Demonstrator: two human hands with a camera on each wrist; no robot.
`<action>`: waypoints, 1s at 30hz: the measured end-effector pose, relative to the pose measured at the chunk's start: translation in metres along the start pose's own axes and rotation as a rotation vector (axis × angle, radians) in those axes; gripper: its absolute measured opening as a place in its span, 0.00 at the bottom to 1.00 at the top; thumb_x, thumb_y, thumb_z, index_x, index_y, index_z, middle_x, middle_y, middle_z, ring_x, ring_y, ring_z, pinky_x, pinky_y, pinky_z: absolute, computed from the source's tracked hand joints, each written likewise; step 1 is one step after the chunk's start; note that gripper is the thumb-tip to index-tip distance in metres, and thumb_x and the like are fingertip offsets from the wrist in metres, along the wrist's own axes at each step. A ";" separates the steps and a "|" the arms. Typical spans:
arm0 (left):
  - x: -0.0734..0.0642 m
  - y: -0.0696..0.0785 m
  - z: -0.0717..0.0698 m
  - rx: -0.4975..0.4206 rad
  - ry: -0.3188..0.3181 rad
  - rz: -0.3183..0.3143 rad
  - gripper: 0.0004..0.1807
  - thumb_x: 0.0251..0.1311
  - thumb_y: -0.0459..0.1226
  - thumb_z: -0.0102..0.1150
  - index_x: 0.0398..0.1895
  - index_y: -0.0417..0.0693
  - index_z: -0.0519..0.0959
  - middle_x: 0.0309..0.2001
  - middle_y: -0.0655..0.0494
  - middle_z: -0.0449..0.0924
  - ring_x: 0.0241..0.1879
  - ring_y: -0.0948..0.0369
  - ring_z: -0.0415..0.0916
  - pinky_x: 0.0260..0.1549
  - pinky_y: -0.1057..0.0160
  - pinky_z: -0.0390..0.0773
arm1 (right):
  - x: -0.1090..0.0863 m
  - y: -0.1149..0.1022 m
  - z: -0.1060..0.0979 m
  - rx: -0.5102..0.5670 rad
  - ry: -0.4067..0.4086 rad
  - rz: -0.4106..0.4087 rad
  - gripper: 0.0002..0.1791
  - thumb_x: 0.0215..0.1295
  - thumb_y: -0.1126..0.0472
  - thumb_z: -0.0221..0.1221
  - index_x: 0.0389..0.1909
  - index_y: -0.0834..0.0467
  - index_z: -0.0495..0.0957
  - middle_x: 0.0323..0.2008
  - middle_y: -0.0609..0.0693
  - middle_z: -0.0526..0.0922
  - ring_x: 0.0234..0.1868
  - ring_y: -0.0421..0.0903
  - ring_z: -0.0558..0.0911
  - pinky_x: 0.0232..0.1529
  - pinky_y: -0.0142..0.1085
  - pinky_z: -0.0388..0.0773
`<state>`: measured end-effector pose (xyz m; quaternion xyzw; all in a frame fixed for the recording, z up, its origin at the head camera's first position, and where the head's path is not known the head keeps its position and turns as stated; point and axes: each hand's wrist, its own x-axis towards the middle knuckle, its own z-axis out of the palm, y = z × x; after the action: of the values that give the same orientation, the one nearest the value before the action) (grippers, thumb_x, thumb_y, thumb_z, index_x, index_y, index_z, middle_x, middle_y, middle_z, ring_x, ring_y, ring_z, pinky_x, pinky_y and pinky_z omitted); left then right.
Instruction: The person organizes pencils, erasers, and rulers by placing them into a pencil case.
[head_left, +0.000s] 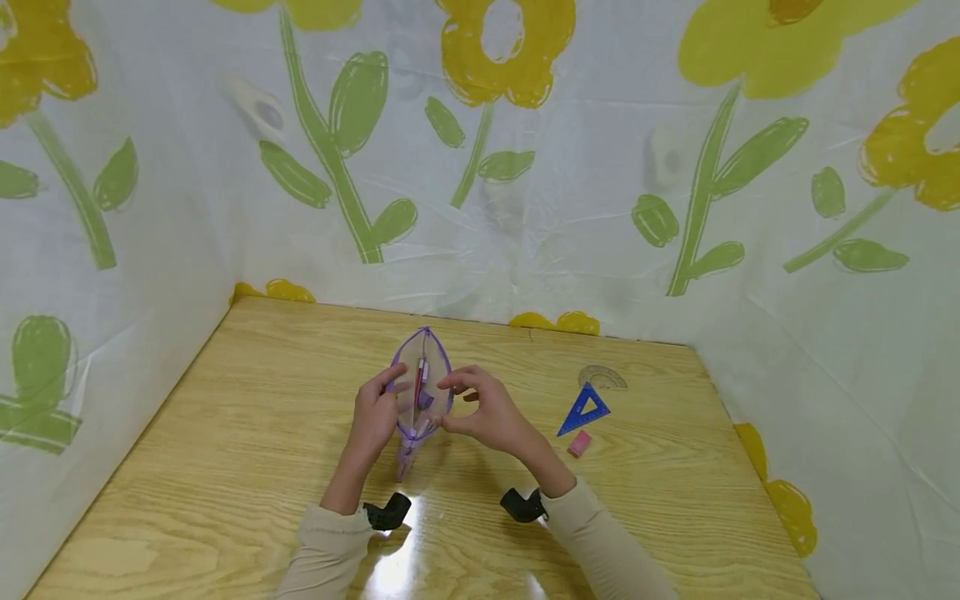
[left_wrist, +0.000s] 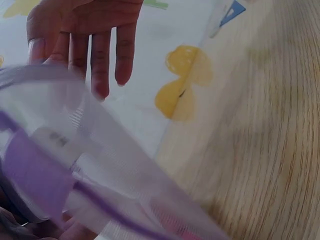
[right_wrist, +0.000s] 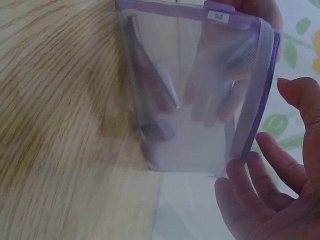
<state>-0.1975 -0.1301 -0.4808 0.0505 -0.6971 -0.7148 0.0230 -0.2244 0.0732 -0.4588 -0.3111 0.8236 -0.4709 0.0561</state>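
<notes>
A see-through mesh pencil pouch (right_wrist: 195, 145) with purple edging stands upright between the hands, its zipped mouth spread wide. My left hand (head_left: 375, 412) holds it by the left side, and those fingers show through the mesh in the right wrist view. Inside lie a slim dark-red pen or pencil (head_left: 417, 383) and a small purple item (head_left: 425, 400). At the right edge is my right hand (head_left: 483, 408), fingers spread and loosely bent. Its fingertips (right_wrist: 235, 167) are right at the rim, while the thumb stands apart. A purple zip pull tab (right_wrist: 220, 7) carries a white label.
Right of the hands, on the wood-grain table (head_left: 247, 433), lie a clear protractor (head_left: 603, 372), a blue set square (head_left: 585, 410) and a pink eraser (head_left: 580, 443). White flower-printed sheets (head_left: 585, 183) rise behind the table and along both sides.
</notes>
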 end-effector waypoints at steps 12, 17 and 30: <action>0.001 0.000 -0.002 0.035 0.023 -0.021 0.33 0.62 0.25 0.32 0.73 0.30 0.64 0.74 0.37 0.63 0.68 0.40 0.69 0.63 0.46 0.77 | -0.013 0.009 -0.003 0.073 0.066 -0.020 0.25 0.58 0.60 0.73 0.58 0.53 0.81 0.56 0.51 0.81 0.55 0.57 0.79 0.59 0.57 0.80; 0.002 0.000 -0.002 0.020 0.031 -0.018 0.33 0.61 0.23 0.31 0.72 0.29 0.64 0.74 0.36 0.64 0.68 0.39 0.70 0.62 0.47 0.78 | -0.020 0.015 -0.004 0.122 0.089 -0.037 0.26 0.60 0.66 0.70 0.60 0.59 0.79 0.58 0.58 0.80 0.57 0.55 0.79 0.61 0.57 0.79; 0.003 0.002 0.002 0.041 0.018 -0.023 0.33 0.63 0.24 0.31 0.73 0.29 0.63 0.74 0.36 0.63 0.68 0.40 0.69 0.62 0.49 0.78 | -0.058 0.039 -0.017 0.189 0.113 0.049 0.25 0.63 0.70 0.67 0.61 0.61 0.77 0.60 0.62 0.79 0.59 0.63 0.77 0.63 0.57 0.78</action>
<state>-0.2004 -0.1289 -0.4791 0.0655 -0.7107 -0.7001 0.0200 -0.2020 0.1326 -0.4925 -0.2571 0.7849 -0.5616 0.0500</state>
